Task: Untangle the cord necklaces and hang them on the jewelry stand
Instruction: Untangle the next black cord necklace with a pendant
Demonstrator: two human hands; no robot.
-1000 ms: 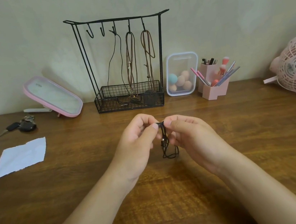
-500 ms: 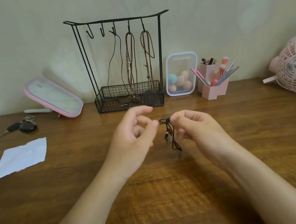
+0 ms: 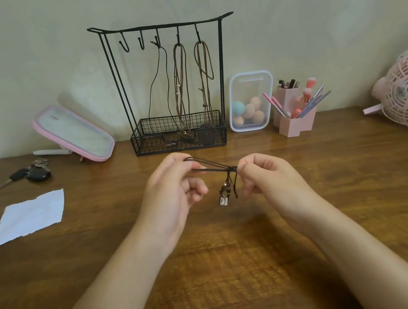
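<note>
I'm holding the black cord necklace (image 3: 212, 166) stretched sideways above the middle of the table (image 3: 357, 186), left hand (image 3: 172, 197) pinching its loop, right hand (image 3: 271, 181) pinching the bunched end. The free hooks (image 3: 124, 46) on the jewelry stand (image 3: 160, 26) are waiting ahead, nearer my left.

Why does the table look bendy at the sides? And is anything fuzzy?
Head view: the wide-angle lens bows the back edge of the table and stretches the pink fan; head view: soft light, with a faint shadow of the pink mirror on the wall; head view: the black cord necklace between the left hand and right hand looks sharp, the bottom corners softer.
</note>
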